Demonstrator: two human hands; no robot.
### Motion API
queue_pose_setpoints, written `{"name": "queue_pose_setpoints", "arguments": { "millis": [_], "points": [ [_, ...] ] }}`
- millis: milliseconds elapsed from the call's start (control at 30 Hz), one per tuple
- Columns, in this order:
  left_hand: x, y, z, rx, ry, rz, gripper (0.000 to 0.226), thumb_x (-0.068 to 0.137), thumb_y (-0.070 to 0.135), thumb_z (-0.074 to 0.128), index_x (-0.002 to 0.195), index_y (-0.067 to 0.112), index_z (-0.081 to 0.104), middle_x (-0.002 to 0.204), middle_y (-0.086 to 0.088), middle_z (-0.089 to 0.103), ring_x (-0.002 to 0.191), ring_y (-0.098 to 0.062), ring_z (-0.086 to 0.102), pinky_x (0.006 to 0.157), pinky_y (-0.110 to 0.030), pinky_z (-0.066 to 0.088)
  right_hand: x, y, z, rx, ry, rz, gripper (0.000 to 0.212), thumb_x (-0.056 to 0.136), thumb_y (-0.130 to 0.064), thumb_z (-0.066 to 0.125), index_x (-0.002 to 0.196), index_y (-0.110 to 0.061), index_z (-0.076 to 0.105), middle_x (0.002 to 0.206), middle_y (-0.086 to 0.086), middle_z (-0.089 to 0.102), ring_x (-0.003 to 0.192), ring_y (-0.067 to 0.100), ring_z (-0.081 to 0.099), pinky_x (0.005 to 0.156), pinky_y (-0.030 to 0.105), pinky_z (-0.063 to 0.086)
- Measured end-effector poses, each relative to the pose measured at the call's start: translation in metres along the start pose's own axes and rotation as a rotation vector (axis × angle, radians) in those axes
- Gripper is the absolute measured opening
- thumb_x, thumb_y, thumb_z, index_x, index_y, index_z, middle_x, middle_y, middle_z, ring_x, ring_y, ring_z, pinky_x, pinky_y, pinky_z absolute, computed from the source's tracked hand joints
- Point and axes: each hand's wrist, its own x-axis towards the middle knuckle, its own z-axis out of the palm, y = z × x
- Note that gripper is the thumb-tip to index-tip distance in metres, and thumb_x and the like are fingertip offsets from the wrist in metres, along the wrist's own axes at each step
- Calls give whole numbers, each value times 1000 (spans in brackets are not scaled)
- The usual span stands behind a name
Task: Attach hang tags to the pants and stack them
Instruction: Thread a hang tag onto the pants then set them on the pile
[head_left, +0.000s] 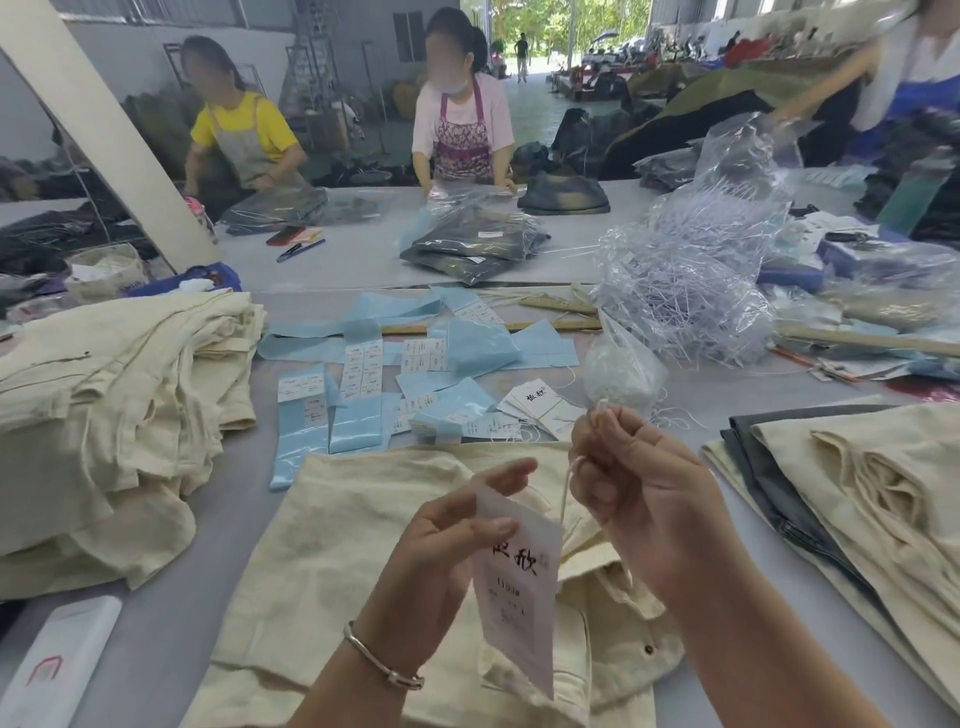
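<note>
Pinching the hang tag in my left hand and its white string in my right hand, above the cream pants on the counter, I'd keep the loop taut while threading.

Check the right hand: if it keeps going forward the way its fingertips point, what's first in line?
Likely the small clear plastic bag of white strings, just beyond the right hand pinching a thin white string. Depth is unclear from this single view.
</note>
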Motion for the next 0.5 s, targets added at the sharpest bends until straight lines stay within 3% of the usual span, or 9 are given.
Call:
{"name": "queue_pose_setpoints", "arguments": {
  "millis": [67, 100, 167, 233, 400, 433, 500],
  "points": [
    [2, -1, 2, 26, -122, -20, 30, 71, 14, 70, 99, 6, 76, 134, -10, 60, 130, -21, 51, 106, -39, 40, 0, -3, -2, -37, -32, 15, 15, 86, -13, 54, 72, -12, 52, 64, 1, 43, 48, 11, 36, 46, 19, 34],
    [3, -2, 4, 22, -155, -50, 28, 73, 13, 69, 100, 6, 75, 130, -14, 63, 126, -25, 55, 104, -38, 42, -1, -2, -3, -70, -47, 33, 14, 87, -13, 54, 74, -11, 51, 65, 2, 44, 49, 13, 37, 47, 21, 34],
    [4, -5, 9, 5, -160, -123, 24, 76, 14, 70, 98, 4, 74, 105, -16, 71, 97, -25, 68, 84, -31, 52, -1, -1, -5, -124, -50, 58, 12, 87, -13, 53, 77, -9, 48, 65, 3, 45, 50, 14, 40, 47, 25, 34],
    [6, -7, 10, 21, -115, -155, 24, 76, 17, 73, 92, -1, 70, 81, -11, 69, 71, -21, 65, 67, -26, 51, -1, 0, -11, -182, -5, 66, 10, 84, -12, 55, 78, -8, 47, 65, 4, 46, 50, 15, 40, 48, 24, 32],
    [6, -8, 6, 85, -31, -160, 29, 72, 25, 76, 90, 4, 73, 80, -11, 67, 70, -21, 62, 65, -25, 49, -2, -4, -35, -332, 242, 92, 11, 95, -6, 50, 85, -9, 48, 67, 6, 52, 46, 12, 38, 40, 18, 28],
    [6, -8, 4, 104, -15, -162, 27, 73, 25, 75, 91, 4, 73, 81, -11, 68, 70, -20, 62, 64, -24, 50, -2, -4, -40, -436, 289, 104, 10, 97, -6, 49, 88, -8, 50, 70, 6, 57, 44, 11, 39, 38, 18, 28],
    [6, -9, 4, 139, -8, -165, 24, 76, 24, 72, 90, 4, 73, 80, -11, 68, 70, -20, 62, 63, -23, 50, -6, -2, -51, -896, 370, 89, 6, 96, -7, 54, 101, -10, 56, 87, 2, 65, 49, 8, 49, 43, 22, 39]
  ]
}}
